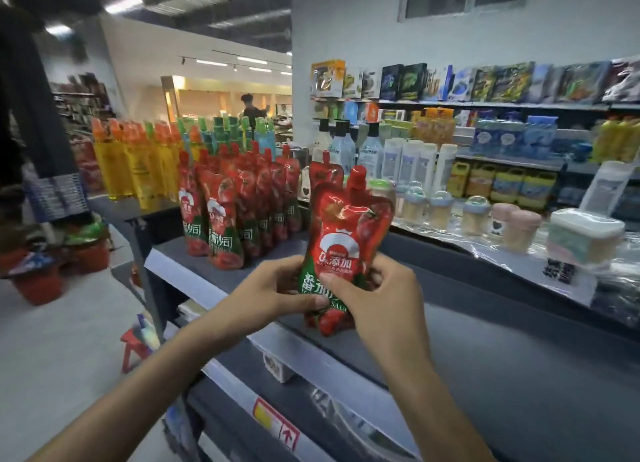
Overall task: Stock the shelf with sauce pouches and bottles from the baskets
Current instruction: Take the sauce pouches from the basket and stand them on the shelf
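Head view: both hands [277, 288] clasp a sauce pouch [343, 240] (upright) above the shelf [485, 357].

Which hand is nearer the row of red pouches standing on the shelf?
Left. The left hand grips the held pouch on the row's side; the right hand is further right.

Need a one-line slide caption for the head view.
Both hands hold red tomato sauce pouches above the grey shelf, right of standing pouches.
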Available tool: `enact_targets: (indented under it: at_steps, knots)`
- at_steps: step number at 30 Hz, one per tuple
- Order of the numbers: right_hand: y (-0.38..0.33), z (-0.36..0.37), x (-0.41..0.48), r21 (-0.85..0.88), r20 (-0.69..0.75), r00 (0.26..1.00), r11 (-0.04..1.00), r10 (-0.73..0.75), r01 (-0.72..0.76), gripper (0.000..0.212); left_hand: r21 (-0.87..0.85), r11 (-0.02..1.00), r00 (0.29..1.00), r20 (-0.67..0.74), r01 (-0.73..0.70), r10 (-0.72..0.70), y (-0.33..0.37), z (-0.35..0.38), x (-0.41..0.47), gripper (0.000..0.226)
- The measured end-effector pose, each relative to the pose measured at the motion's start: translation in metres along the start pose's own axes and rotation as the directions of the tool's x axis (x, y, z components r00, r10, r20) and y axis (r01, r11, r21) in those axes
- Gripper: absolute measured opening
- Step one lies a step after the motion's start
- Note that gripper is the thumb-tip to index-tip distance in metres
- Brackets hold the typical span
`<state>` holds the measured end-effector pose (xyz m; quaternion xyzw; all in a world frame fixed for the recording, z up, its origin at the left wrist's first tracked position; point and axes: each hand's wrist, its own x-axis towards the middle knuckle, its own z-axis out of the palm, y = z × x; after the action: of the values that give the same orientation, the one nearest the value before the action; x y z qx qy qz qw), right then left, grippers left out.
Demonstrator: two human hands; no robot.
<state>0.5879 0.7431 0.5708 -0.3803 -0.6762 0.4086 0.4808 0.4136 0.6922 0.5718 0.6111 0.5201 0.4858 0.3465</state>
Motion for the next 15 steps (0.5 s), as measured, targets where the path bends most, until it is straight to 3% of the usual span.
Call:
enact_targets:
  at_steps: [8,12,15]
  knots:
    - [0.000,0.072,0.076,-0.067,-0.124,0.992,0.998,-0.003,-0.006,0.029,0.036,0.996,0.993,-0.072,-0.087,0.089,-0.051,-0.070,0.063,0.035]
    - [0.022,0.095,0.118,-0.035,-0.187,0.981,0.997,0.060,-0.068,0.029,0.389,0.921,0.990,-0.115,-0.034,0.085,-0.091,-0.097,0.071,0.053]
    - [0.038,0.106,0.147,-0.018,-0.227,0.969,0.994,0.098,-0.105,0.029,0.605,0.778,0.982,0.043,-0.170,0.182,-0.109,-0.112,0.061,0.044]
